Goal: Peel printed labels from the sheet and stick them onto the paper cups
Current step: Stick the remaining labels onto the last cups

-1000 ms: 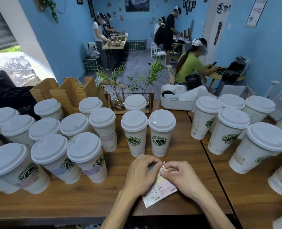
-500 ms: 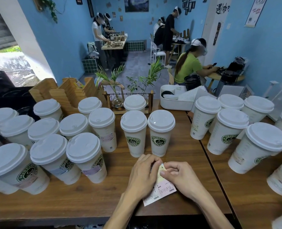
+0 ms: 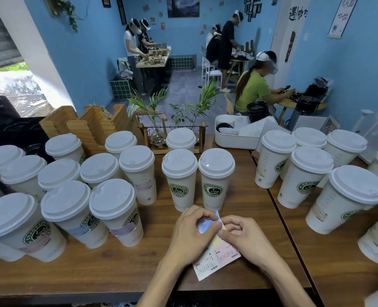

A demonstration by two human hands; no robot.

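On my left, a crowd of lidded cups is standing on the tabletop (image 3: 152, 260), and several of them, like the nearest labelled cup (image 3: 119, 216), are already wearing a pale sticker low on the wall. They look light and easy to tip, so I judge I'll need to steady a cup by its side while pressing a label on.

Moving in, my left hand (image 3: 191, 232) is curling over the top of the label sheet (image 3: 217, 257), fingers bent and pinching at the upper edge, where a pale label (image 3: 207, 224) is lifting off the backing. It is thin, floppy and sticky underneath, I reckon, so it is best taken by a corner only, keeping the glue off my skin and off itself.

Just behind my hands, two unlabelled cups (image 3: 180, 180) are waiting side by side with logos facing me; either is the likely target.

My right hand (image 3: 243, 234) is clamping the sheet from the other side, thumb and fingers folded onto its top right part, holding the backing down against the wood. The sheet itself is limp paper, lying tilted with its lower end free toward me.

Further right, more cups (image 3: 347, 200) are standing across the tabletop seam, and I cannot tell whether these are labelled.
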